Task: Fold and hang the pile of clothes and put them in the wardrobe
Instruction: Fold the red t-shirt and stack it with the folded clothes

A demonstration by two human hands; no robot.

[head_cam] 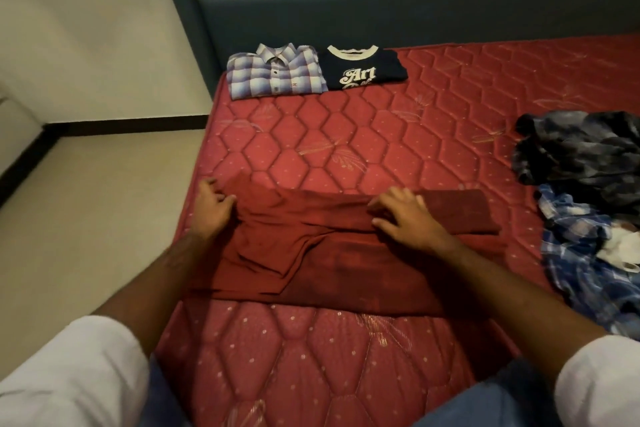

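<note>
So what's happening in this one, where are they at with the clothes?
A person is folding a dark red garment spread flat on a red quilted mattress. The left hand grips its left edge, while the right hand presses on the fold near the middle. Two pieces are already folded by the headboard: a plaid shirt and a navy printed T-shirt. An unfolded pile waits at the right. No wardrobe is visible.

Red quilted mattress (346, 135) bears folded shirts (277, 74), maroon garment (329, 253).
</note>
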